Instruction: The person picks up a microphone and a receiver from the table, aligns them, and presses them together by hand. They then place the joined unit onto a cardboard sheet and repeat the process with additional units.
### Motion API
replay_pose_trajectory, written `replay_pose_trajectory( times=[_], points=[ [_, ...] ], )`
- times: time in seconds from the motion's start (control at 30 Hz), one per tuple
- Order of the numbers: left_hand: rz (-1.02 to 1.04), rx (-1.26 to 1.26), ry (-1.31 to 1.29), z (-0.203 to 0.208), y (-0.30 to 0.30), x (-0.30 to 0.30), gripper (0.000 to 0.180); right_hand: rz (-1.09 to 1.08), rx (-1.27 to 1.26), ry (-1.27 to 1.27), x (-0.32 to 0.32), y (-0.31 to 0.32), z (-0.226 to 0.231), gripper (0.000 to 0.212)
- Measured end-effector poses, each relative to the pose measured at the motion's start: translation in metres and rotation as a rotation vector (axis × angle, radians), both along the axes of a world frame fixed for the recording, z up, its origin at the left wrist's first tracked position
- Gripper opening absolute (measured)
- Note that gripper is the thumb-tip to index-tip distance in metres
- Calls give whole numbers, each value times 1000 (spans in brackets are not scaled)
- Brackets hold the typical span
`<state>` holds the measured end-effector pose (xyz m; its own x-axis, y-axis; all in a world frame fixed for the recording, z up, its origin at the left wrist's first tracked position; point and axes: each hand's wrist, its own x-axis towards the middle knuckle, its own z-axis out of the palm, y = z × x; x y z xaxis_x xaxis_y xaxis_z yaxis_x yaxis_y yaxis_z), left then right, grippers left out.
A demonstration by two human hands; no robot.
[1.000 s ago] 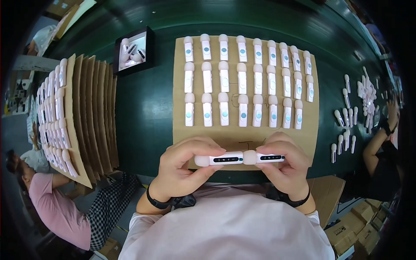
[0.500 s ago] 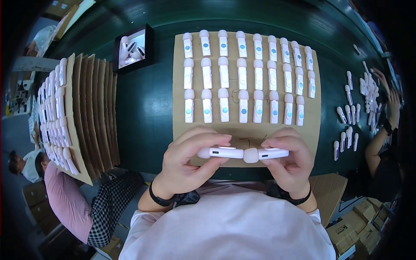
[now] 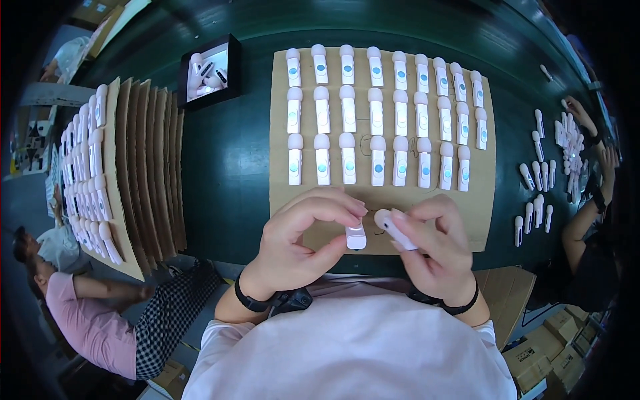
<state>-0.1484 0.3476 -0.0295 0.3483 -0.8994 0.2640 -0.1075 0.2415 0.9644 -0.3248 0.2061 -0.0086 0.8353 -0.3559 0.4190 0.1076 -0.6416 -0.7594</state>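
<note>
Between the thumb and fingers of my left hand (image 3: 300,233) is a small white wand massager (image 3: 357,239), its flat bottom end facing me and its head hidden behind the fingers. My right hand (image 3: 440,243) pinches a second white wand massager (image 3: 397,232), tilted with its round head toward the left. The two massagers are apart. Both hands are over the near edge of a cardboard sheet (image 3: 480,190). On that sheet lie three rows of similar massagers (image 3: 378,165), heads pointing away, most showing a blue or pale round button.
A black box (image 3: 233,67) with several massagers stands at the back left. Upright cardboard sheets (image 3: 150,180), the front one carrying massagers, are at the left. Loose massagers (image 3: 539,177) lie on the green table (image 3: 223,200) near a co-worker's arm (image 3: 583,220). Someone in pink (image 3: 100,320) sits at left.
The two massagers, held level and end to end before, are now apart. The left one has turned end-on toward me; the right one has tilted. The person in pink has shifted.
</note>
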Motion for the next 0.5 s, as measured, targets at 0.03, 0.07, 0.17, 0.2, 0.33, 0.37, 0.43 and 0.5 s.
replay_pose_trajectory(
  times=[0.03,0.07,0.17,0.2,0.33,0.37,0.43,0.5],
  points=[
    [-7,-3,-56,1,0,1,21,0,0,0,4,2,-1,48],
    [-12,-8,-113,3,0,2,21,7,-4,-17,9,4,-2,48],
    [-7,-7,-153,4,2,1,21,26,-12,-50,19,8,-4,48],
    [2,1,-135,3,3,0,21,38,6,-49,20,9,-4,47],
    [13,16,-144,4,10,1,21,83,57,-59,25,12,-4,44],
    [10,20,-155,4,12,2,21,93,70,-67,26,12,-5,42],
    [31,17,-113,4,15,3,22,99,77,-73,25,13,-5,40],
    [62,13,-27,4,17,4,23,112,69,-39,20,13,-5,37]
  ],
)
